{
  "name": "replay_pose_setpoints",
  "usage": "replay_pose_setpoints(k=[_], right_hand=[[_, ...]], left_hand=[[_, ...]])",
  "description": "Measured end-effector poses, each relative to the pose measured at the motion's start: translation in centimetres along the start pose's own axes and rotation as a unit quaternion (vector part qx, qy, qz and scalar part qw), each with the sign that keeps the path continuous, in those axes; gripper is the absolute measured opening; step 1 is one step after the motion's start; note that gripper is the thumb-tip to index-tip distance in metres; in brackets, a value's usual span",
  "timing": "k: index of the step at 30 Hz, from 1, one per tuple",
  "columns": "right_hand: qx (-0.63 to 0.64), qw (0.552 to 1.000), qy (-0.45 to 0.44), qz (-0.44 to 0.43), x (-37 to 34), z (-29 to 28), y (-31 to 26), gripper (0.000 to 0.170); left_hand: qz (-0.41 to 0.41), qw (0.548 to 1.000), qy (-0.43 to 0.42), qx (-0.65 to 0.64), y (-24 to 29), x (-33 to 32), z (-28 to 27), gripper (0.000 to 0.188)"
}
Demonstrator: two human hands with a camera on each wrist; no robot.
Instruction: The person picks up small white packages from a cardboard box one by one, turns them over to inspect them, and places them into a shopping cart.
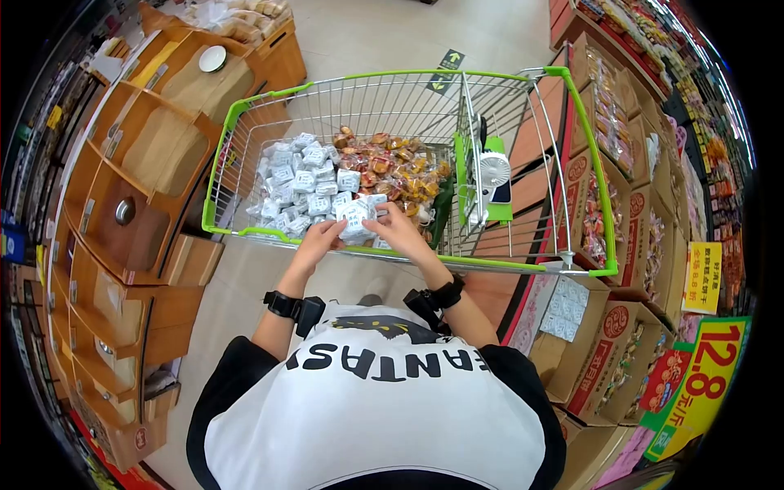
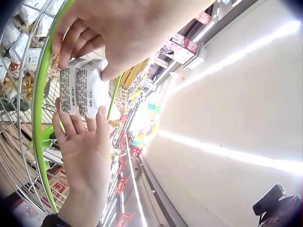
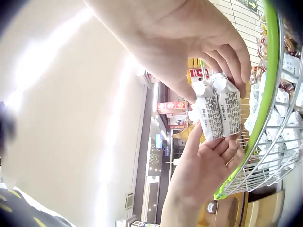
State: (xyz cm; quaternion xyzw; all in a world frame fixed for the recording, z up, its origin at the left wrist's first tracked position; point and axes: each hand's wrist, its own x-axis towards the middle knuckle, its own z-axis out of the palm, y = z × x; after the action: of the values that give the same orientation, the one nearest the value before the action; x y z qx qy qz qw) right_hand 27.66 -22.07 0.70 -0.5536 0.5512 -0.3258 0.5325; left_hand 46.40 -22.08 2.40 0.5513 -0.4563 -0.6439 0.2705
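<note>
Two white wrapped packets [image 1: 356, 226] with printed labels are held side by side over the cart's near rim. My left hand [image 1: 323, 237] grips them from one side, thumb and fingertips at the wrapper. From the opposite side my right hand [image 1: 400, 233] pinches them. Small black print covers the faces of the packets [image 2: 84, 92] in the left wrist view. Just beyond the hands, a heap of similar white packets [image 1: 298, 175] fills the left part of the cart. Brown and orange clear-wrapped pastries [image 1: 388, 163] lie to its right.
The wire shopping cart [image 1: 343, 77] has green rails and a child seat flap with a small white fan [image 1: 493, 170]. Wooden display bins [image 1: 147, 155] line the left. Cardboard boxes of packaged goods [image 1: 600, 359] and a yellow price sign [image 1: 702, 384] stand on the right.
</note>
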Motion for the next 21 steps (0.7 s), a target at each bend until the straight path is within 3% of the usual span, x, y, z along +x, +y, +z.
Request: replay_pose_setpoints(k=[4, 12, 14, 15, 16, 18, 21], right_hand=[[-0.023, 0.999, -0.035, 0.029, 1.7, 2.2, -1.1, 0.064], [-0.006, 0.998, -0.039, -0.047, 5.2, 6.3, -3.2, 0.054], [0.087, 0.986, -0.054, -0.129, 5.5, 6.8, -4.1, 0.051], [0.039, 0.987, -0.05, -0.149, 5.3, 6.7, -4.6, 0.047], [0.039, 0.987, -0.051, -0.149, 5.2, 6.5, -4.6, 0.047], [0.037, 0.989, -0.072, -0.122, 5.0, 6.0, -4.5, 0.045], [0.066, 0.99, -0.087, -0.084, 4.4, 5.0, -3.4, 0.036]], left_hand=[[-0.014, 0.999, 0.04, 0.022, -0.7, 0.2, -2.2, 0.03], [0.017, 0.994, 0.111, -0.004, 0.6, -0.4, -7.0, 0.032], [0.048, 0.977, 0.184, -0.095, 1.0, -0.6, -8.2, 0.033], [0.018, 0.978, 0.179, -0.103, 1.4, -0.8, -9.0, 0.034], [0.019, 0.978, 0.18, -0.104, 1.4, -0.8, -9.4, 0.034], [0.025, 0.962, 0.267, -0.049, 1.2, -0.8, -10.1, 0.033], [0.025, 0.965, 0.26, -0.009, 0.2, -0.5, -11.0, 0.03]])
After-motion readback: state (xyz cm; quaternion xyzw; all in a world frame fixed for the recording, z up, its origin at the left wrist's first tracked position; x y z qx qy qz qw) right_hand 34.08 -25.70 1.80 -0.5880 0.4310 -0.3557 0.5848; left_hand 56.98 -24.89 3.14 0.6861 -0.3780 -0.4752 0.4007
